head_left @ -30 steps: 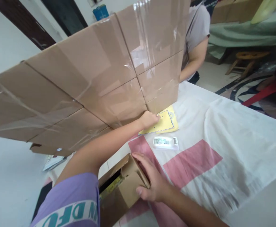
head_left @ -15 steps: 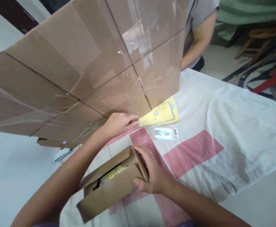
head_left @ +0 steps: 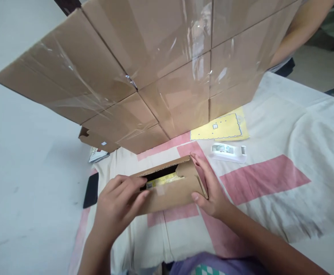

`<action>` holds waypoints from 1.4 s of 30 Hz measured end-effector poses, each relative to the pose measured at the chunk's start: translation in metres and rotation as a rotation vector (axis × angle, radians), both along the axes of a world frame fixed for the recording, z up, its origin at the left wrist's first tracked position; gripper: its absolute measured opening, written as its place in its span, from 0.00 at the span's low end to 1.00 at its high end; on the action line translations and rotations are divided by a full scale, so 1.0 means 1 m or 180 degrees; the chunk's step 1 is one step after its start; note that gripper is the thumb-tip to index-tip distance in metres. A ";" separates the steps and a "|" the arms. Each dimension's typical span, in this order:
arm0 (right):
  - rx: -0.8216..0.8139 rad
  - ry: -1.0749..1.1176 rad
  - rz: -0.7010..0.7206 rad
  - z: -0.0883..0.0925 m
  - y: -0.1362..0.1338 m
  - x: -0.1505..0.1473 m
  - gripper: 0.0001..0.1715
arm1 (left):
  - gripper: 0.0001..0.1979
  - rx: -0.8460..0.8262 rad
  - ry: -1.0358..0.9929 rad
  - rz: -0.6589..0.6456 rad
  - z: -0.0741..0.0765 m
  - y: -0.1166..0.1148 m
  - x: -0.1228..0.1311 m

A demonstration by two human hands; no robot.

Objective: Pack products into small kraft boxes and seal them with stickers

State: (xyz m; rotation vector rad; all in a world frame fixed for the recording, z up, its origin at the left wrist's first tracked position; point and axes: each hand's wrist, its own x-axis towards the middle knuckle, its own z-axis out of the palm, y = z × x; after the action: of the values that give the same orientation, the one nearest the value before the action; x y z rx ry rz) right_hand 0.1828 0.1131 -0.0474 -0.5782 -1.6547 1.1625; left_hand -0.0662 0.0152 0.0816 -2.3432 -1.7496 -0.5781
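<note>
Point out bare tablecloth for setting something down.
Widest: tablecloth right of the white dispenser and yellow sheet. Smaller: the patch between the cardboard box and purple shirt. Crowded: both box ends, at left hand and right hand.

Both hands [head_left: 117,201] hold opposite ends of a partly open cardboard box [head_left: 172,197], a yellow item [head_left: 163,178] showing inside.

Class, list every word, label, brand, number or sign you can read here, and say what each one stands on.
No text can be read.
Yellow item in the small cardboard box: fine printing, too blurred.
White tape dispenser: greenish marks, too small.
White sticker on the cardboard flap: too small.
Yellow sheet: outline and dots, no legible words.
</note>
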 end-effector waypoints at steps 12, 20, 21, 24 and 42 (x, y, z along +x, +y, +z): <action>0.0396 0.0142 -0.0060 -0.005 0.002 -0.006 0.43 | 0.19 0.0209 0.0212 0.0717 -0.018 0.004 0.048; 0.0538 0.0069 -0.0171 0.000 0.003 -0.003 0.42 | 0.23 0.0248 0.0044 0.0636 -0.030 0.007 0.052; 0.0553 0.0078 -0.0157 0.000 0.003 -0.003 0.41 | 0.23 0.0279 -0.0087 0.0619 -0.030 0.007 0.052; 0.0589 0.0117 -0.0140 0.002 0.004 -0.004 0.37 | 0.22 0.0464 -0.0294 0.0556 -0.031 0.006 0.051; 0.0658 -0.0117 -0.0196 0.004 0.004 0.001 0.31 | 0.13 -0.0133 -0.0968 0.1035 -0.036 0.017 0.049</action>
State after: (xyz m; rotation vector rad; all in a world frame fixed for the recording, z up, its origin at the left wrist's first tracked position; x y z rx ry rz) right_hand 0.1834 0.1170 -0.0431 -0.5174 -1.7507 0.9278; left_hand -0.0172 0.0321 0.0456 -2.0112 -2.2325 -0.8817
